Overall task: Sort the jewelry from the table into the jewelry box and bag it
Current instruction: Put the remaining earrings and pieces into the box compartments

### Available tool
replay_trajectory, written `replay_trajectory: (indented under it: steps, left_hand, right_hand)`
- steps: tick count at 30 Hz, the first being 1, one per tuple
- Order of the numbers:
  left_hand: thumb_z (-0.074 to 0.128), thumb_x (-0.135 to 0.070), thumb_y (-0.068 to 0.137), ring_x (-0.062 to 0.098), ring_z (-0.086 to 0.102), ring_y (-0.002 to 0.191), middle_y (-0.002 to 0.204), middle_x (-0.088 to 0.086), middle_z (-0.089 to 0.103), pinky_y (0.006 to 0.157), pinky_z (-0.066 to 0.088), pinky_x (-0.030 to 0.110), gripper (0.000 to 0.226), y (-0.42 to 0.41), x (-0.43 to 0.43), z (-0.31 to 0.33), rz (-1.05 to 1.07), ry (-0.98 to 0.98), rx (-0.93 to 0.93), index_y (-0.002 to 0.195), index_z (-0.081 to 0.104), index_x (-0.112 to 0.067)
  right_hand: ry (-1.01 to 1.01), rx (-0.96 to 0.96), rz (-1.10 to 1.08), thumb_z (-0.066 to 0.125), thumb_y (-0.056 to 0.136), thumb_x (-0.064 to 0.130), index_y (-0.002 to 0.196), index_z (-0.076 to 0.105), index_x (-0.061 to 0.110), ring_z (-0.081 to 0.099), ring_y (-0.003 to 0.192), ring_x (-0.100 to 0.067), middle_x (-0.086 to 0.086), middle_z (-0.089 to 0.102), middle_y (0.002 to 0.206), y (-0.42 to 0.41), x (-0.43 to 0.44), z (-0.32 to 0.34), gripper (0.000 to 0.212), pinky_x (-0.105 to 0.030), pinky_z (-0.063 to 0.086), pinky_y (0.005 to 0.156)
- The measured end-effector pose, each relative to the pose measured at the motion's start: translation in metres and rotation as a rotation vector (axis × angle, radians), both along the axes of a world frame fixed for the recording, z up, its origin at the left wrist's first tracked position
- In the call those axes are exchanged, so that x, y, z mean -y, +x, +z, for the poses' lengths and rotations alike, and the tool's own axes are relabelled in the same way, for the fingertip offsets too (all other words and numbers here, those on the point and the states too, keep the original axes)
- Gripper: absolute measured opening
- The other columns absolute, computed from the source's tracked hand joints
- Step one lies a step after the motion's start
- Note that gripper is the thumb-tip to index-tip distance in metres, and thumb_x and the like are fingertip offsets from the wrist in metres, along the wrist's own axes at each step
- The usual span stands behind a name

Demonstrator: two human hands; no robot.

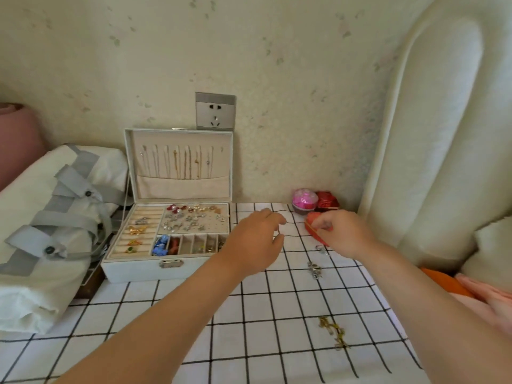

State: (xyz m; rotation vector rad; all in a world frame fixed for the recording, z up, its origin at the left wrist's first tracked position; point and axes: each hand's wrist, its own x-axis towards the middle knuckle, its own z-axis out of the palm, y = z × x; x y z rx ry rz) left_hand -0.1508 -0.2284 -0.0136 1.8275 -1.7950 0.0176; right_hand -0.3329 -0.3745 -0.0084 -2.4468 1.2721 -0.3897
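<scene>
The white jewelry box [130,268] stands open at the table's left, its lid upright with chains hanging in it and its tray holding rings, earrings and small coloured pieces. On the checked cloth lie a silver piece [315,270], a smaller silver piece [321,249] and a gold chain [333,332]. My right hand [343,234] grips a small orange-red case [311,224] with a gold rim, partly hidden by its fingers. My left hand [255,242] hovers just right of the box, fingers loosely curved, with nothing visible in it. A white and grey bag [55,217] lies left of the box.
A pink round box [304,202] and a red box [328,200] sit at the wall behind the case. A padded cream headboard [443,134] rises on the right, with orange and pink cloth [471,289] below it. A wall socket [215,110] is above the box lid.
</scene>
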Motion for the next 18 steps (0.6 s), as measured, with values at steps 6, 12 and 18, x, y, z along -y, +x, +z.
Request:
replay_trajectory:
  steps: [6, 12, 18]
  left_hand:
    - [0.051, -0.027, 0.098, 0.015, 0.049, 0.118, 0.124, -0.004, 0.055, 0.100, 0.043, 0.035, 0.036, -0.034, 0.029, -0.020, -0.104, 0.221, -0.017, 0.133, 0.055, -0.024]
    - [0.053, -0.033, 0.096, 0.019, 0.044, 0.118, 0.120, -0.002, 0.056, 0.095, 0.045, 0.039, 0.033, -0.056, 0.041, -0.039, -0.172, 0.323, 0.063, 0.127, 0.061, -0.032]
    - [0.057, -0.034, 0.092, 0.015, 0.045, 0.112, 0.108, -0.005, 0.057, 0.091, 0.046, 0.036, 0.022, -0.054, 0.038, -0.046, -0.152, 0.291, 0.021, 0.110, 0.070, -0.030]
  right_hand:
    - [0.042, -0.125, 0.037, 0.068, 0.089, 0.018, 0.111, 0.072, 0.032, 0.065, 0.099, -0.013, 0.009, 0.070, 0.103, -0.022, 0.002, -0.014, 0.027, -0.031, 0.053, 0.089]
    - [-0.042, -0.323, 0.136, 0.056, 0.096, 0.025, 0.123, 0.068, 0.036, 0.061, 0.111, -0.021, 0.004, 0.067, 0.123, -0.018, 0.006, -0.023, 0.032, -0.026, 0.046, 0.082]
    - [0.036, -0.369, 0.150, 0.059, 0.095, 0.021, 0.113, 0.074, 0.030, 0.064, 0.103, -0.022, 0.006, 0.071, 0.114, -0.010, -0.003, -0.015, 0.026, -0.032, 0.054, 0.088]
